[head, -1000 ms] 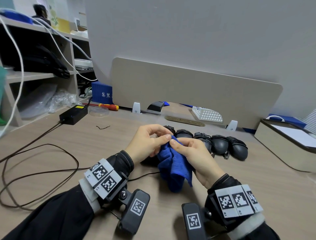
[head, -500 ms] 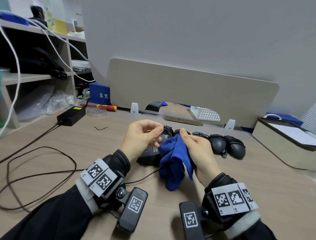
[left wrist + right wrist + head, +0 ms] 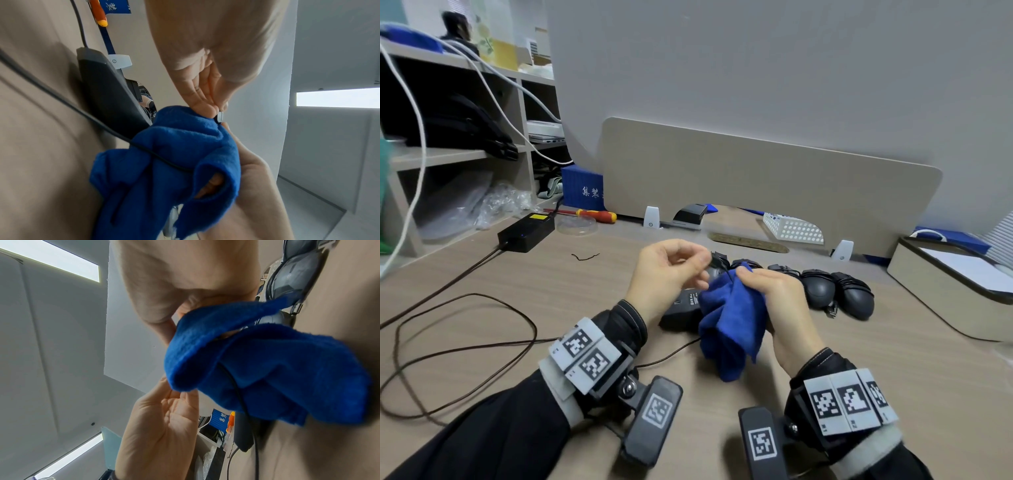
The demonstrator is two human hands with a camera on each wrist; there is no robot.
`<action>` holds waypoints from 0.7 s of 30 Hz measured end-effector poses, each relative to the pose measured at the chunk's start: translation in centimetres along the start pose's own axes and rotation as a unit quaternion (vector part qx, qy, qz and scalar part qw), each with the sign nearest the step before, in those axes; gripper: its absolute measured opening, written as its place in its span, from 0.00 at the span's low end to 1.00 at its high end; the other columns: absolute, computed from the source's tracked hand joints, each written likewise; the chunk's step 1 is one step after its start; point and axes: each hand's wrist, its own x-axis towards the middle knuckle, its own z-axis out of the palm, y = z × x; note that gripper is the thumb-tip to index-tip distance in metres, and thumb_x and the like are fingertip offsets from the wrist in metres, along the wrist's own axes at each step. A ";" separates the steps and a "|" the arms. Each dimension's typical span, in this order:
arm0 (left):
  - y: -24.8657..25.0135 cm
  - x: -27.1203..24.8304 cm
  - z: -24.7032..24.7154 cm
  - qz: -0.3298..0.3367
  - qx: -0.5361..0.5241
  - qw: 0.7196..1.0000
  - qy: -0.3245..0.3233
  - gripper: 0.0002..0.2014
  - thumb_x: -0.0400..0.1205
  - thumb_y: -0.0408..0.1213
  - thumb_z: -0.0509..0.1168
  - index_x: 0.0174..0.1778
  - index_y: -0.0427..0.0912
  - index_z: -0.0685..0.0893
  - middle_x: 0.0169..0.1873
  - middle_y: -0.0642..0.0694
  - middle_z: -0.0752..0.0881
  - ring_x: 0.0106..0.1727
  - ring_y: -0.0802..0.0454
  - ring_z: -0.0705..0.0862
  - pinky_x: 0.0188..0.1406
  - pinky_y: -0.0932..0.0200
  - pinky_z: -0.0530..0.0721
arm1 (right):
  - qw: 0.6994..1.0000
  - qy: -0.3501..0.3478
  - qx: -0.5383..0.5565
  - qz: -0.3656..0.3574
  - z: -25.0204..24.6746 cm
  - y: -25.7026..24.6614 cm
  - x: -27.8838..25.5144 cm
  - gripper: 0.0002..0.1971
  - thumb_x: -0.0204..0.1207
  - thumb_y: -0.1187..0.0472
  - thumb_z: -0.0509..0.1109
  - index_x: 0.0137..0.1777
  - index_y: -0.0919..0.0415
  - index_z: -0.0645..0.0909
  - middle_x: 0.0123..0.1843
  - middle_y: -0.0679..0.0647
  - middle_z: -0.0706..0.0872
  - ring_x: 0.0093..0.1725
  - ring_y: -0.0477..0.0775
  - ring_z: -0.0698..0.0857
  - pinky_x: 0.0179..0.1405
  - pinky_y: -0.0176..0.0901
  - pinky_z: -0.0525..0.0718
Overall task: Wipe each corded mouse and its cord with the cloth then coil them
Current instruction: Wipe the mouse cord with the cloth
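My left hand (image 3: 702, 265) pinches the plug end of a black cord (image 3: 219, 116) between thumb and fingertips. Just to its right, my right hand (image 3: 744, 275) grips a blue cloth (image 3: 729, 322) bunched around that cord (image 3: 102, 125); the cord runs out under the cloth (image 3: 267, 369) and down to the desk. The cord's black mouse (image 3: 681, 310) lies belly-up on the desk beneath both hands, partly hidden by the cloth. Several black mice with coiled cords (image 3: 835, 294) sit in a row on the right, behind my right hand.
A brown cable loops over the desk (image 3: 465, 329) at the left, running to a black power brick (image 3: 525, 231). A beige box (image 3: 948, 287) stands at the right. A divider panel (image 3: 756, 185) closes the back, with a screwdriver (image 3: 592, 215) and white basket (image 3: 792, 231) by it.
My hands met at the top of the cloth; now the left hand has drawn the plug a little up and left, and a short stretch of cord shows between the hands.
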 end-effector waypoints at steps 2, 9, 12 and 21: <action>0.5 0.7 -0.9 -0.014 -0.056 0.997 0.043 0.04 0.81 0.23 0.68 0.42 0.33 0.86 0.26 0.44 0.84 0.25 0.56 0.82 0.27 0.65 0.85 | 0.996 0.083 0.021 0.014 -0.6 0.1 0.7 0.04 0.78 0.67 0.73 0.44 0.68 0.85 0.38 0.59 0.84 0.39 0.54 0.81 0.38 0.40 0.79; 1.1 0.4 -0.9 -0.049 -0.020 0.998 0.018 0.02 0.82 0.27 0.70 0.45 0.32 0.86 0.30 0.45 0.84 0.28 0.54 0.82 0.27 0.64 0.85 | 0.994 0.081 -0.038 0.062 -3.3 -3.0 0.6 0.06 0.79 0.63 0.73 0.46 0.66 0.86 0.37 0.58 0.86 0.33 0.54 0.84 0.27 0.37 0.82; 1.3 0.6 -1.3 -0.052 -0.007 0.998 0.019 0.02 0.82 0.28 0.70 0.46 0.32 0.86 0.33 0.42 0.85 0.28 0.53 0.82 0.27 0.63 0.84 | 0.986 0.079 -0.147 0.019 -5.6 -5.5 0.3 0.10 0.80 0.63 0.72 0.37 0.63 0.84 0.32 0.53 0.83 0.33 0.53 0.81 0.26 0.34 0.79; 2.7 -1.3 1.0 -0.105 0.086 0.990 -0.040 0.04 0.82 0.26 0.70 0.48 0.29 0.86 0.33 0.40 0.85 0.26 0.52 0.82 0.26 0.63 0.86 | 0.865 0.011 -0.497 0.070 -9.8 -8.3 -1.3 0.08 0.82 0.62 0.68 0.44 0.66 0.84 0.35 0.62 0.81 0.28 0.55 0.78 0.23 0.37 0.78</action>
